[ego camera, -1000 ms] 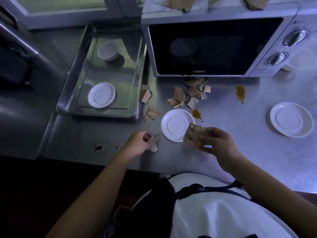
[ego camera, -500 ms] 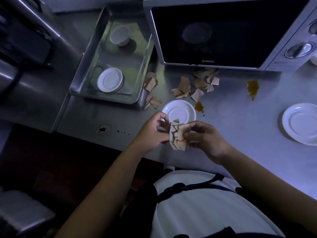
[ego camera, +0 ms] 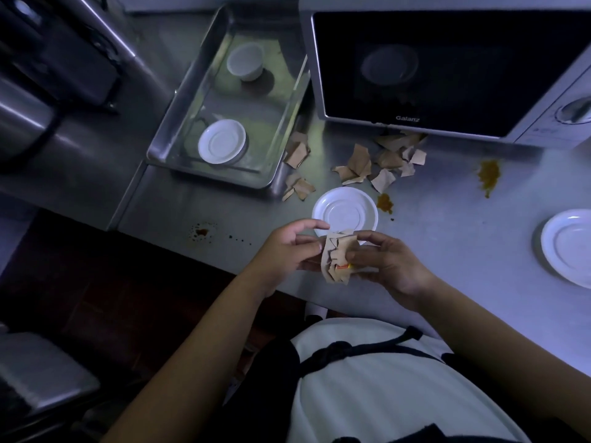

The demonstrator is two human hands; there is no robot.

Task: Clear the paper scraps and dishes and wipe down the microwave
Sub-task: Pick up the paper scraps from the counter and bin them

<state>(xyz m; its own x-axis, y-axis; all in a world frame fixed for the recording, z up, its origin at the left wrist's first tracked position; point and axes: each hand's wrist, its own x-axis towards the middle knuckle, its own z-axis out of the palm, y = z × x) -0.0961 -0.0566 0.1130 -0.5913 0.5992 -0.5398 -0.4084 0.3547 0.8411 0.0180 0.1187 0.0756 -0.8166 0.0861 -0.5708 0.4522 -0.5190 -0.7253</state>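
Note:
A bunch of brown paper scraps (ego camera: 337,259) is pinched in my right hand (ego camera: 385,262) above the counter's front edge. My left hand (ego camera: 287,247) touches the bunch's left side, fingers partly spread. Just beyond lies a white saucer (ego camera: 345,212). More brown scraps (ego camera: 377,163) are scattered in front of the silver microwave (ego camera: 447,68), and a few scraps (ego camera: 297,169) lie beside the metal tray (ego camera: 174,135). The tray holds a white saucer (ego camera: 221,146) and a small white cup (ego camera: 245,61). Another white saucer (ego camera: 569,246) sits at far right.
Orange-brown spills (ego camera: 488,172) (ego camera: 384,203) mark the steel counter (ego camera: 447,244) near the microwave. A dark splatter (ego camera: 201,232) sits near the front edge at left. A dark appliance (ego camera: 57,59) stands at the far left. My white apron fills the lower frame.
My left hand brought its scrap over to the bunch in my right hand, and both hands now meet at the front edge. The view has tilted downward and closer.

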